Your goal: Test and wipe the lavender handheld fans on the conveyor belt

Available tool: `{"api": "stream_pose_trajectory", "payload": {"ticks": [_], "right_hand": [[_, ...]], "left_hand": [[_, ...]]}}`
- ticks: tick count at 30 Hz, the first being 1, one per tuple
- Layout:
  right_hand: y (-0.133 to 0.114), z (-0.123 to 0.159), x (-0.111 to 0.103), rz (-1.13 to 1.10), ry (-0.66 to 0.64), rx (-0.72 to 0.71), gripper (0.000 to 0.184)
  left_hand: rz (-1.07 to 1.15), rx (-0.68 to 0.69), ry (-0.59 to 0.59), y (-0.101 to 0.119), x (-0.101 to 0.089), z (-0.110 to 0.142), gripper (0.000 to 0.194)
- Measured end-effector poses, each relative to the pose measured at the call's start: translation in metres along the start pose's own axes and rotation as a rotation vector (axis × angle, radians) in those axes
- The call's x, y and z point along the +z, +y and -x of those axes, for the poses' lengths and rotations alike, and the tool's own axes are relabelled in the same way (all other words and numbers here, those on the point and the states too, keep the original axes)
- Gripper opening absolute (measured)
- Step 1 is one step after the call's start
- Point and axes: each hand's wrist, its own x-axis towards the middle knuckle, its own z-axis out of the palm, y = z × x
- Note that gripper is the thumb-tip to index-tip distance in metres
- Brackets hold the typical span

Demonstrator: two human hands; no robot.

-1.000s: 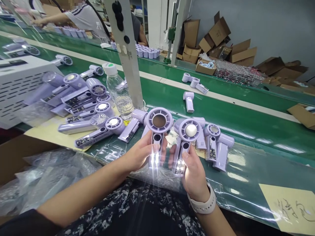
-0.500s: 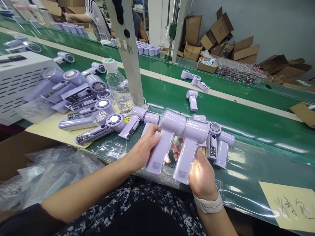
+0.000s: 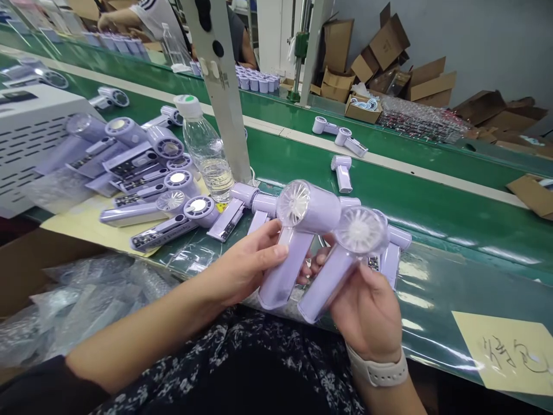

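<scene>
My left hand (image 3: 246, 268) is closed round the handle of a lilac hand-held fan (image 3: 298, 230), whose clear front grille faces me. My right hand (image 3: 367, 305) grips a second lilac fan (image 3: 345, 253) the same way, just to the right and slightly lower. Both fans are held side by side above the near edge of the green conveyor belt (image 3: 432, 213). Behind them on the belt lie a few more lilac fans (image 3: 395, 253).
A pile of lilac fans (image 3: 147, 178) lies at the left beside a water bottle (image 3: 203, 150) and a grey metal post (image 3: 222, 86). A white vented box (image 3: 26, 138) stands far left. Bagged parts (image 3: 86, 305) fill a carton below. Another person's arm (image 3: 125, 17) works at the far belt. A handwritten paper (image 3: 505, 351) lies at the right.
Both hands have turned the two fans over: first their backs with lit panels faced me, then their sides, now the clear front grilles. The fans also tilted to the right.
</scene>
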Motion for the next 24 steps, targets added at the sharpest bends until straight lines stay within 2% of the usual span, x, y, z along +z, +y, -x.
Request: {"api": "stream_pose_trajectory", "payload": {"ticks": [4,9,12,14,16,19,21,24], "right_hand": [[0.005,-0.004,0.007,-0.044,-0.003,0.028,0.034],[0.012,-0.003,0.012,0.008,-0.013,0.058,0.046],[0.013,-0.001,0.01,0.013,-0.001,0.036,0.041],[0.012,0.0,0.006,0.011,0.019,0.004,0.033],[0.01,0.002,0.002,0.03,0.069,-0.049,0.028],[0.009,0.002,-0.004,0.046,0.209,-0.139,0.027],[0.01,0.001,-0.006,0.03,0.3,-0.177,0.032],[0.013,-0.002,-0.008,0.025,0.36,-0.173,0.038]], "left_hand": [[0.052,-0.115,-0.066,-0.003,-0.001,-0.005,0.054],[0.027,-0.093,-0.024,-0.004,-0.004,-0.006,0.047],[0.064,-0.085,-0.087,-0.004,-0.007,-0.007,0.047],[0.069,-0.059,-0.109,-0.003,-0.01,-0.006,0.038],[0.048,-0.023,-0.08,-0.002,-0.011,-0.003,0.029],[-0.004,-0.01,-0.024,-0.002,-0.013,0.0,0.041],[-0.031,-0.005,-0.03,-0.003,-0.014,0.001,0.047],[-0.076,0.029,-0.085,-0.003,-0.016,0.0,0.048]]}}
